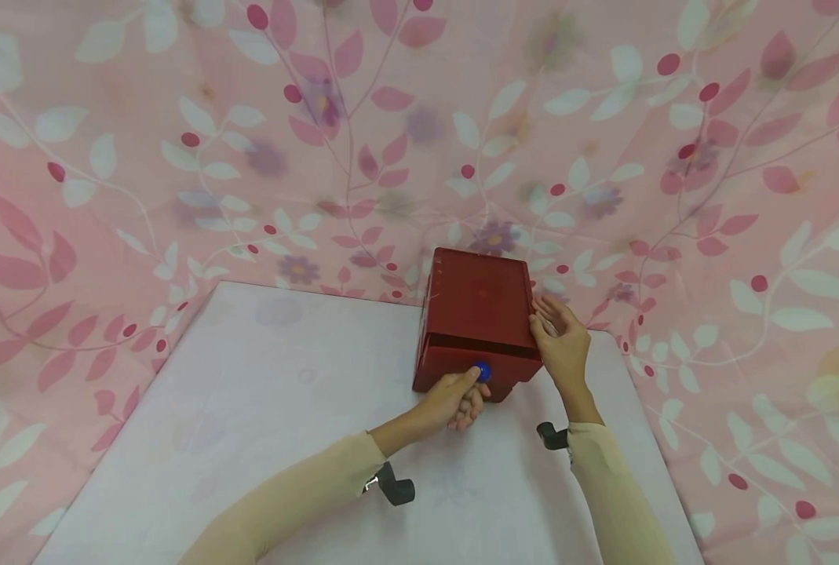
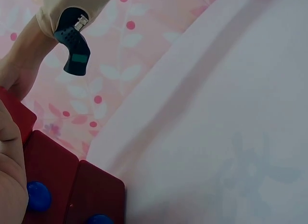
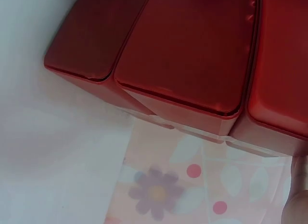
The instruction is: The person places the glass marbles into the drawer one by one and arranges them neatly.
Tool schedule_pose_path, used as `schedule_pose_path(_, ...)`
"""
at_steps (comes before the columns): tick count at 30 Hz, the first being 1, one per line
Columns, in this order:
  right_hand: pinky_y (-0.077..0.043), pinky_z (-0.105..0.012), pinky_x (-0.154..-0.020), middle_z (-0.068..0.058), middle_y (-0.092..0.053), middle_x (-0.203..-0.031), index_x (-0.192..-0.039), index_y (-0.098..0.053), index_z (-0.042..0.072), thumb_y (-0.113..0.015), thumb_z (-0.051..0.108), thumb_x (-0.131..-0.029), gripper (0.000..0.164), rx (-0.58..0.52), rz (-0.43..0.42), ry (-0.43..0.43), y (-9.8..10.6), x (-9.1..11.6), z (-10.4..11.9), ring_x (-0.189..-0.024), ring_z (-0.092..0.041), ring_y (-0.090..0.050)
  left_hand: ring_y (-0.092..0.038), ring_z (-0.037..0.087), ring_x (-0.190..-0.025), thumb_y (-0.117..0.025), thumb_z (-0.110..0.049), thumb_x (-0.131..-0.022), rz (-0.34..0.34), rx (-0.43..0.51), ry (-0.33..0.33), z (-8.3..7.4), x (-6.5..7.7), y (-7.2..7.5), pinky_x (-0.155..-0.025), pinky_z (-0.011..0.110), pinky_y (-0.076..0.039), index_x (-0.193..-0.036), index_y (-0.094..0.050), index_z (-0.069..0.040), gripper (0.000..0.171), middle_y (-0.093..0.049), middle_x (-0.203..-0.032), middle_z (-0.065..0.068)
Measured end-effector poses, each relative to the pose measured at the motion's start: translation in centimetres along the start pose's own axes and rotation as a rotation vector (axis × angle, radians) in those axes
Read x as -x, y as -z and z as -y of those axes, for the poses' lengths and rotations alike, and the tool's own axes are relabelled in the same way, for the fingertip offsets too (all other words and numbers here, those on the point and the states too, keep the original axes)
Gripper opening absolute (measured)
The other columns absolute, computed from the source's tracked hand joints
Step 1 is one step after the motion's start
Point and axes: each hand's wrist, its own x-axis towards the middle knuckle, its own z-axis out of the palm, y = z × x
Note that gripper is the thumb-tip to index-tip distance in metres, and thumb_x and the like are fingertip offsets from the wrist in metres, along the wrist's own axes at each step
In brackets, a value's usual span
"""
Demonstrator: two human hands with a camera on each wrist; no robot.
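Note:
A red drawer box [image 1: 479, 294] with blue knobs stands at the back of the table. My left hand [image 1: 447, 402] is at its front and pinches the top blue knob [image 1: 483, 371] between thumb and finger. My right hand [image 1: 563, 343] rests its fingertips against the box's right side, fingers extended. In the left wrist view, stacked drawer fronts [image 2: 53, 161] show, with a lower blue knob [image 2: 100, 219] partly cut off by the frame. The right wrist view shows the drawers' red side [image 3: 183, 46] close up, with a bit of the right hand [image 3: 296, 204] at the edge.
The white table [image 1: 264, 408] extends left and in front of the box. A pink floral cloth [image 1: 348, 157] hangs behind it and along the sides. Dark camera mounts [image 1: 396, 486] stick out from both wrists.

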Motion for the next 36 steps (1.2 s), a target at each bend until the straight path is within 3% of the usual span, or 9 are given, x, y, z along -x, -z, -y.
schedule_pose_path(15, -0.051, -0.032, -0.091, -0.037, -0.059, -0.117, -0.121, -0.058, -0.016, -0.068, -0.013, -0.082, 0.04, 0.007, 0.009, -0.027, 0.0, -0.2, -0.1, -0.111, -0.048, -0.057, -0.047, 0.012, -0.046, -0.032, -0.051, -0.104, -0.03, -0.014, -0.005, -0.2, -1.1, 0.8, -0.037, 0.02, -0.034, -0.101, -0.057, -0.001, 0.056, -0.054, -0.066, 0.004)
schedule_pose_path(22, -0.05, -0.033, -0.091, -0.039, -0.058, -0.116, -0.121, -0.058, -0.016, -0.067, -0.014, -0.082, 0.04, -0.012, 0.01, -0.039, -0.3, -0.2, -0.1, -0.111, -0.049, -0.056, -0.048, 0.011, -0.047, -0.032, -0.051, -0.103, -0.032, -0.003, -0.012, -0.2, -1.6, 1.3, -0.038, 0.019, -0.035, -0.111, -0.051, 0.015, 0.069, -0.054, -0.066, 0.004)
schedule_pose_path(36, -0.051, -0.032, -0.091, -0.038, -0.059, -0.116, -0.121, -0.058, -0.015, -0.067, -0.013, -0.082, 0.041, -0.003, 0.015, -0.041, -0.3, -0.2, -0.3, -0.111, -0.049, -0.057, -0.048, 0.011, -0.046, -0.033, -0.05, -0.104, -0.033, -0.028, 0.006, -0.1, -1.7, 1.4, -0.038, 0.019, -0.035, -0.117, -0.053, 0.013, 0.068, -0.054, -0.066, 0.004)
